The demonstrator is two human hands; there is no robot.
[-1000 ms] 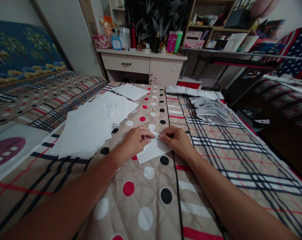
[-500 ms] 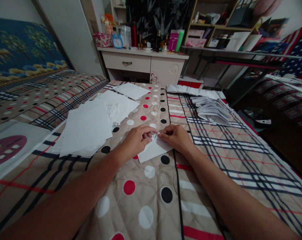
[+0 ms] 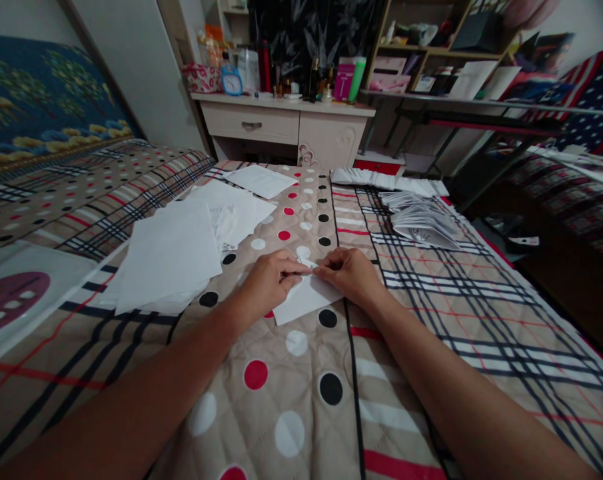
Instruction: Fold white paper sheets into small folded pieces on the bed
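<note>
A folded white sheet of paper [image 3: 304,298] lies on the dotted quilt [image 3: 291,393] in front of me. My left hand [image 3: 270,280] pinches its upper edge from the left, fingers closed on the fold. From the right, my right hand [image 3: 350,273] pinches the same edge, so the fingertips of both hands almost meet over the paper's top corner. A loose pile of flat white sheets [image 3: 174,253] lies to the left of my left hand.
Folded paper pieces [image 3: 421,223] are stacked at the right, with a row of more [image 3: 381,179] along the bed's far edge. A single sheet [image 3: 261,180] lies further back. Beyond stand a drawer cabinet [image 3: 286,130] with bottles and a cluttered shelf [image 3: 431,47].
Both hands stay pinched on the paper's upper edge; their fingers have drawn slightly closer together. The view shifted a little.
</note>
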